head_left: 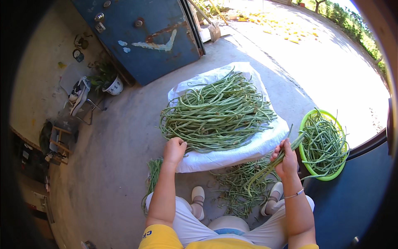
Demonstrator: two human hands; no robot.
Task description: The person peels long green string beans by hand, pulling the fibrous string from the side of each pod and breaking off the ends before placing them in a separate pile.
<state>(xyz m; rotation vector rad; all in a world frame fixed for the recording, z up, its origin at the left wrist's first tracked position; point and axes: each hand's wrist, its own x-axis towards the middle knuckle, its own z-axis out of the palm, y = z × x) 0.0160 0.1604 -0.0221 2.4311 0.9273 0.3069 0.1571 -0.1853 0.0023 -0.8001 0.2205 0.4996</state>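
Observation:
A big heap of long green beans (pixel 219 110) lies on a white cloth (pixel 215 161) spread over a raised support in front of me. My left hand (pixel 174 150) is closed in a pinch at the heap's near left edge; its fingertips hide whatever they hold. To the right of the cloth, my right hand (pixel 286 159) is wrapped round a small bunch of long beans (pixel 271 167), which slants from upper right to lower left. Just beyond that hand stands a bright green plastic basket (pixel 305 159) with more long beans in it.
Loose beans (pixel 244 186) lie on the floor between my feet, and a bundle (pixel 154 176) lies by my left knee. A blue door (pixel 145 37) stands at the back, with a potted plant (pixel 114 87) and a chair (pixel 81 97) to its left. Yellow cobs (pixel 269 23) are spread outside.

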